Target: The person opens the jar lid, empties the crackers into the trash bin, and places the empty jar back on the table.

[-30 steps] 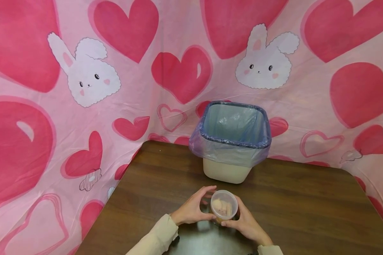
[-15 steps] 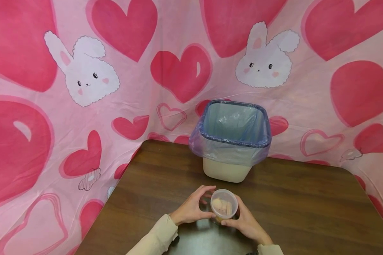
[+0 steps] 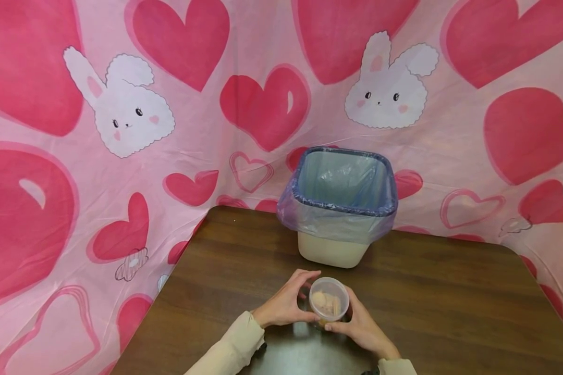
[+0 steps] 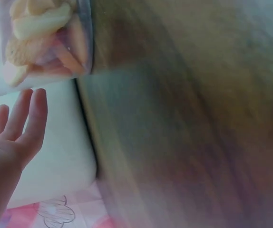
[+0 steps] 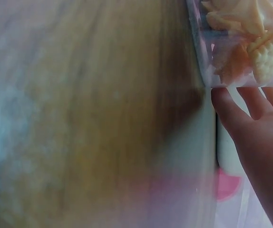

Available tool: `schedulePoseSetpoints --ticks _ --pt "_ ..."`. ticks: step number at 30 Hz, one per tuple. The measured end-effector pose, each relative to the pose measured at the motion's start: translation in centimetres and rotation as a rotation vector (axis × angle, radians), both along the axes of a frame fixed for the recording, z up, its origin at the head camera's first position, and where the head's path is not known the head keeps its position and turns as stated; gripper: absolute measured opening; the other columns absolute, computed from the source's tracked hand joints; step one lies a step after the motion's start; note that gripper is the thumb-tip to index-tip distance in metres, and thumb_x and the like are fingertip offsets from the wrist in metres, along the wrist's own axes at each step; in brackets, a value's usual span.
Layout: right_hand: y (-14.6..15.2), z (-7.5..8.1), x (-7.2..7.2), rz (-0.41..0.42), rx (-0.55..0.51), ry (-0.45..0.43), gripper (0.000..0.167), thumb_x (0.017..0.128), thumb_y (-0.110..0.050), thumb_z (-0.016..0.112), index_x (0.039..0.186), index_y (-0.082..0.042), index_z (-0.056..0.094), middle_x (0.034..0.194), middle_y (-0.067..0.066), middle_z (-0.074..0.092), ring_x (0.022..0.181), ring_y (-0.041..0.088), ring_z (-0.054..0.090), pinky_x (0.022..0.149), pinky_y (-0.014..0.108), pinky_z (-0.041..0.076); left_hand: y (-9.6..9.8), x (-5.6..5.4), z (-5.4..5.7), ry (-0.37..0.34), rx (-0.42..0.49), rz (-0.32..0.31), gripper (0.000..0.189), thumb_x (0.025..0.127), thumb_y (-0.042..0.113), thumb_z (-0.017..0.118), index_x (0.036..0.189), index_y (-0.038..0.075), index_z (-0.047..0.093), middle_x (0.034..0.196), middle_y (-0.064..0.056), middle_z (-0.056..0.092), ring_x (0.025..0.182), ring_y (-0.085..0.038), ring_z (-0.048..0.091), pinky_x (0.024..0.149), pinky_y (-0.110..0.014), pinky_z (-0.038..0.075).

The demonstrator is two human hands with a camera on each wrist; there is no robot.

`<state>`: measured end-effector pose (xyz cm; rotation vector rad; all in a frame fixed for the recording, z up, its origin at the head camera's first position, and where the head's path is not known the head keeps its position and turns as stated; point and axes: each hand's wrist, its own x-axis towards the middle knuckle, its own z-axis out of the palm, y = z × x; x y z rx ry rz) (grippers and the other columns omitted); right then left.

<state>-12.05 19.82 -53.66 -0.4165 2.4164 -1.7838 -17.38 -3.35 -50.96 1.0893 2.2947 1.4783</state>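
A small clear plastic tub [image 3: 329,285] with a translucent lid is between both hands, near the front middle of the wooden table. Crackers and snack pieces [image 5: 272,56] show through its wall. My right hand [image 3: 363,325] grips the tub from the right, thumb at its front. From the left, my left hand [image 3: 283,304] curves toward it, thumb at the front edge and index finger reaching round the back. In the left wrist view, the left fingertips [image 4: 40,92] are right at the tub's edge; the palm stays off it.
Behind the tub stands a cream bin [image 3: 330,252] lined with a bluish-purple translucent bag [image 3: 338,226]. The brown table [image 3: 234,250] has rounded back corners. A pink curtain [image 3: 244,47] with hearts and rabbits hangs along its back and sides.
The left hand has shifted slightly, its index finger reaching a little farther round the back of the tub. The tub and right hand stay nearly where they were.
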Motion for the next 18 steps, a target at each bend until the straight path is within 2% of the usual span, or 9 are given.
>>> schedulePoseSetpoints --ticks 5,12,18 --pt "0.1 0.1 0.0 0.002 0.008 -0.024 0.088 0.072 -0.017 0.084 0.144 -0.017 0.034 0.142 0.010 0.046 0.124 0.021 0.046 0.097 0.024 0.041 0.4 -0.1 0.3 0.030 -0.034 -0.031 0.092 0.075 0.024 0.084 0.149 0.021 0.029 0.135 -0.007 0.039 0.114 -0.023 0.056 0.091 -0.026 0.051" --pt "0.0 0.3 0.0 -0.013 0.015 -0.065 0.090 0.072 -0.017 0.085 0.145 -0.018 0.033 0.142 0.010 0.046 0.123 0.020 0.047 0.096 0.025 0.042 1.2 -0.1 0.7 0.160 -0.103 -0.035 0.100 0.071 0.031 0.087 0.150 0.020 0.027 0.142 -0.005 0.036 0.126 -0.020 0.047 0.105 -0.031 0.041" --pt "-0.1 0.6 0.0 -0.030 0.011 -0.110 0.090 0.071 -0.017 0.085 0.144 -0.021 0.033 0.141 0.007 0.047 0.120 0.016 0.049 0.096 0.021 0.042 1.9 -0.2 0.9 0.209 -0.116 -0.047 0.103 0.069 0.032 0.088 0.150 0.019 0.026 0.143 -0.005 0.035 0.125 -0.017 0.046 0.104 -0.029 0.042"
